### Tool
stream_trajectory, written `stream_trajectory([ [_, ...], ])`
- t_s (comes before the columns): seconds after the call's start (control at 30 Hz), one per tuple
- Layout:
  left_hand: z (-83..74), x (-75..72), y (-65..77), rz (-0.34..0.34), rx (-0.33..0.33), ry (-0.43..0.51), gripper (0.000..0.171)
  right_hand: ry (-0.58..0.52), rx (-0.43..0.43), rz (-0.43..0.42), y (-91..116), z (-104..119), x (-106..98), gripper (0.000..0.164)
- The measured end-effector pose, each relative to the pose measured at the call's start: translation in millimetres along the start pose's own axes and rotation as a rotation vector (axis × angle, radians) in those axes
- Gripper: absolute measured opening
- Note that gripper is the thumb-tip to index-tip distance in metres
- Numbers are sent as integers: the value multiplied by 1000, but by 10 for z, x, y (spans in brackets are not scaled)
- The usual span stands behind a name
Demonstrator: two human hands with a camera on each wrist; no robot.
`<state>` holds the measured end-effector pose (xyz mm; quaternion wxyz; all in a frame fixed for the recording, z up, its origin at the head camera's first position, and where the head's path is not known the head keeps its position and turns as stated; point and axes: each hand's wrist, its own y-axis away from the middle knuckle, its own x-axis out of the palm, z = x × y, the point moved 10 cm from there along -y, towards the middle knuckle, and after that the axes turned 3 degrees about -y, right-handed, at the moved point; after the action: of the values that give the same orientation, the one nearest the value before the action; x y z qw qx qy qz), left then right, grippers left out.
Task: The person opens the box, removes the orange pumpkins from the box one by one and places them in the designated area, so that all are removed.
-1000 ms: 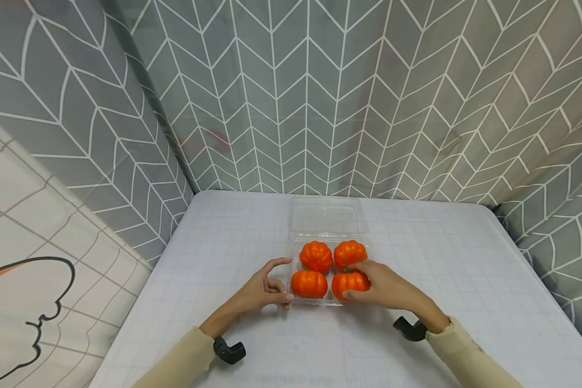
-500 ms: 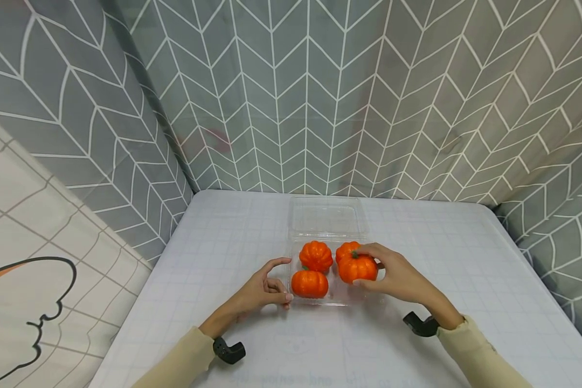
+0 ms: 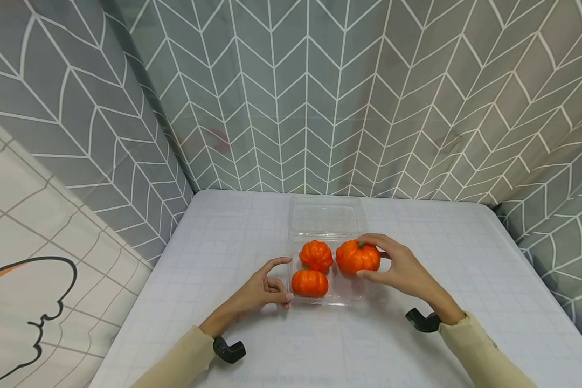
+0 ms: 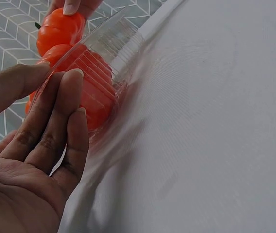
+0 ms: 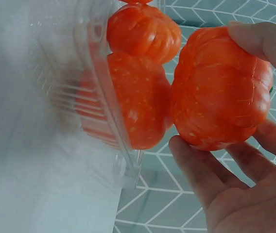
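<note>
A clear plastic clamshell container [image 3: 341,295] lies open on the table, its lid [image 3: 327,215] folded back. Inside are a back-left toy pumpkin [image 3: 316,256] and a front-left pumpkin [image 3: 309,283]. The right wrist view shows another pumpkin [image 5: 138,102] at the right wall, mostly covered in the head view. Above it, my right hand [image 3: 399,265] grips a raised orange pumpkin [image 5: 220,90] between thumb and fingers. My left hand [image 3: 262,291] holds the container's left edge, thumb [image 4: 24,80] at the rim and curled fingers [image 4: 67,102] against the wall.
The white grid-patterned tablecloth [image 3: 233,237] extends on both sides of the container. A grey curtain [image 3: 291,108] with white chevron lines hangs behind the table. Black wrist cameras [image 3: 229,350] sit on both wrists.
My right hand has lifted the front-right pumpkin out of its spot and moved it back and slightly right, over the back-right pumpkin. The left hand has stayed put.
</note>
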<state>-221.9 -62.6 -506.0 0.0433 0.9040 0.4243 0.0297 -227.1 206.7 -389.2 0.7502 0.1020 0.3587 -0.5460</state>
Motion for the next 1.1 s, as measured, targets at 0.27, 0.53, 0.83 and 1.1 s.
stream_trajectory([
  [0.27,-3,0,4,2,5,17,87,3,-12,-32,-19,-28,-77,65],
  [0.53,0,-4,3,0,7,19,87,45,-57,-92,-25,-30,-188,66],
  [0.83,-14,6,0,11,25,22,87,56,-47,-126,-35,-123,-270,69],
  [1.1,-9,0,-8,7,25,27,88,104,-9,-163,-31,-280,-346,72],
])
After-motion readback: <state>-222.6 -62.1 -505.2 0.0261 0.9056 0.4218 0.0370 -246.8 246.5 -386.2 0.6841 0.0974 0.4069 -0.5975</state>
